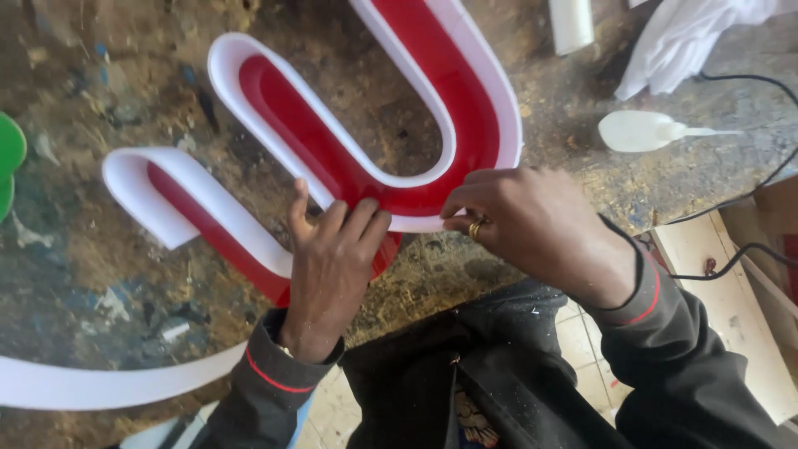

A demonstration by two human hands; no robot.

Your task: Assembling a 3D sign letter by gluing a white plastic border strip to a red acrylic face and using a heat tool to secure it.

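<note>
1. We see a red channel letter (366, 179) with white side walls lying on a stained workbench (100, 274), its curves winding from the left of the frame up through the centre to the top edge
2. Our left hand (332, 266) sits at lower centre, fingers stretched out and close together, the tips pressing on the red face and white wall at the letter's lower bend
3. Our right hand (532, 220) is just right of centre, fingers curled and pinching the white wall's edge where the bend turns; a ring shows on one finger
4. The two hands are near each other on the same bend, not touching
5. A long white strip (100, 384) curves along the lower left of the frame
6. At upper right lie a white squeeze bottle (644, 131), a crumpled white cloth (690, 37) and a black cable (748, 199)
7. A green object (10, 158) peeks in at the left edge
</note>
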